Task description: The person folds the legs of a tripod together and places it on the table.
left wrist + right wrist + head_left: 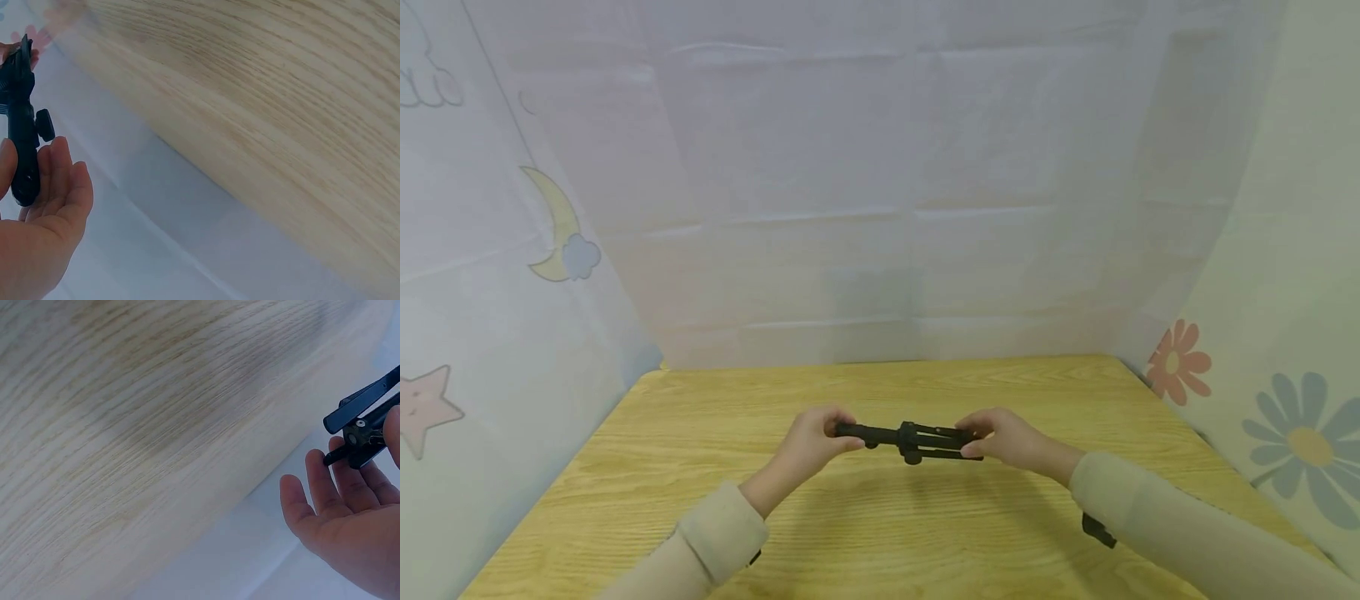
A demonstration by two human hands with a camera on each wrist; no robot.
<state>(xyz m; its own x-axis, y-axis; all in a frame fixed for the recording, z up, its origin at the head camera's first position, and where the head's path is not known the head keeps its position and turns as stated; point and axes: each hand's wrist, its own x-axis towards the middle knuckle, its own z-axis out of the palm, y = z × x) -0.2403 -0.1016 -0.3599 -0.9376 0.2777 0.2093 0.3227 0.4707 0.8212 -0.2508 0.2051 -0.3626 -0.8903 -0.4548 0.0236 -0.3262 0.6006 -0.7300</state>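
A black mini tripod (908,437) is held level over the wooden table, its legs folded out to the right and its thicker column to the left. My left hand (814,437) grips the column's end between thumb and fingers. In the left wrist view, a small knob (45,125) sticks out of the column just beyond the fingertips. My right hand (1011,442) pinches the leg ends from the right. Up close in the right wrist view, a dark leg (359,406) angles away from the others, and the fingers (322,481) lie below the leg ends.
The wood-grained table (700,467) spreads under both hands. A pale cloth backdrop (820,250) rises behind its far edge, with printed side sheets (1292,292) to left and right. Dark wrist straps (1099,530) show beneath the light sleeves.
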